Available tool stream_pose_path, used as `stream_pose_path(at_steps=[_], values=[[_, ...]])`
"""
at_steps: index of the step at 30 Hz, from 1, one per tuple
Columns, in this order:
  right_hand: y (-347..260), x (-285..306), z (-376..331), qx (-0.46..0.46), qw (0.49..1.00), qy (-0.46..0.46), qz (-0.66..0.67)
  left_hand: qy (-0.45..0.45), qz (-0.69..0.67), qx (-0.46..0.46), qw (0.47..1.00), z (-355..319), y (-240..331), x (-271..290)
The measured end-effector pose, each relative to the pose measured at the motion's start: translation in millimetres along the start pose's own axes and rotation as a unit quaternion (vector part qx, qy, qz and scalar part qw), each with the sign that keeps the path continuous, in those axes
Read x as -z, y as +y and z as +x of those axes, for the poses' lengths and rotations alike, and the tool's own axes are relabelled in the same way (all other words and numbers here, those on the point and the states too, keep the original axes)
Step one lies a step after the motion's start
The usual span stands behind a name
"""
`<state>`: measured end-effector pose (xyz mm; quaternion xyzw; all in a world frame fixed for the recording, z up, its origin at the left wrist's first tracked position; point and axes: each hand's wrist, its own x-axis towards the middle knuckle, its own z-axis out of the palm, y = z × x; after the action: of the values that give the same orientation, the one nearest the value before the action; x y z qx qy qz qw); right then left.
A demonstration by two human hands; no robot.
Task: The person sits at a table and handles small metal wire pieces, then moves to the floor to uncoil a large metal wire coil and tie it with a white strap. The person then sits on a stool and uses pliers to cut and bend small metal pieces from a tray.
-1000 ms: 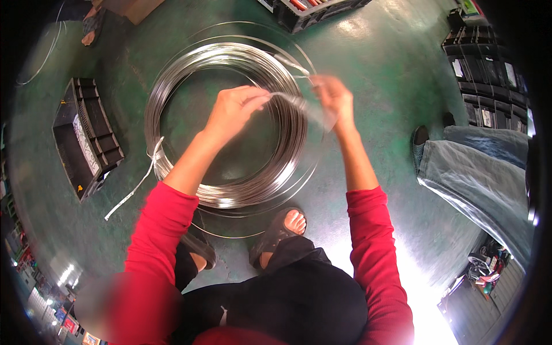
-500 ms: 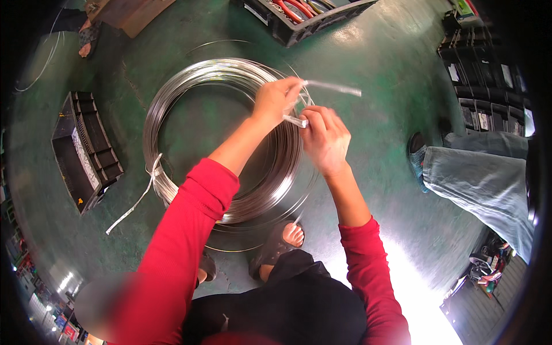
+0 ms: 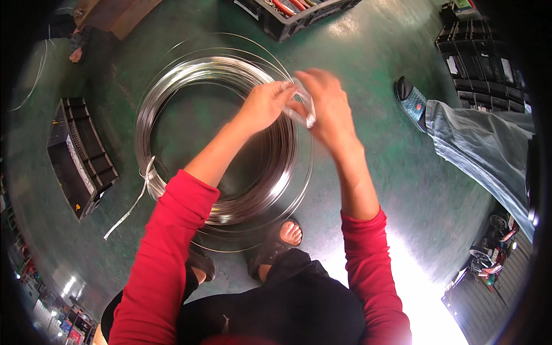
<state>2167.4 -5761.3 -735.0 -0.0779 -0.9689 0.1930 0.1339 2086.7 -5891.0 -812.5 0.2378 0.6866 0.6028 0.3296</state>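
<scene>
A large coil of shiny silver wire (image 3: 215, 211) lies on the green floor in front of my feet. Over its far right side both hands work at a pale, translucent strip (image 3: 305, 109) that looks like a plastic tie. My left hand (image 3: 264, 104) pinches the strip from the left. Close beside it, my right hand (image 3: 330, 109) is closed about the strip's right part, its fingertips blurred and partly hidden. A few loose wire turns stray outside the coil. At the coil's left side a second white tie (image 3: 150, 172) is knotted around the wire, its tail trailing on the floor.
A black compartmented bin (image 3: 86, 155) stands at the left. A dark crate (image 3: 287, 20) with red items is at the far edge, near a brown cardboard box (image 3: 123, 17). At the right are another person's leg (image 3: 471, 135) and stacked black bins (image 3: 480, 66).
My right hand has moved up and turned over toward the left hand. The strip's free end, which stuck out to the right, is drawn in between my hands.
</scene>
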Motion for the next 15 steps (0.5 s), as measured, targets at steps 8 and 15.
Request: stream_pose_path(at_steps=[8,15], values=[[1.5,32.4,-13.8,-0.097,0.922,-0.374,0.012,-0.054,-0.059,0.058,0.995,11.5,26.0,26.5],[43.5,-31.0,34.9,-0.212,0.922,-0.280,0.167,0.069,0.322,-0.257,0.909,6.9,31.7,8.0]])
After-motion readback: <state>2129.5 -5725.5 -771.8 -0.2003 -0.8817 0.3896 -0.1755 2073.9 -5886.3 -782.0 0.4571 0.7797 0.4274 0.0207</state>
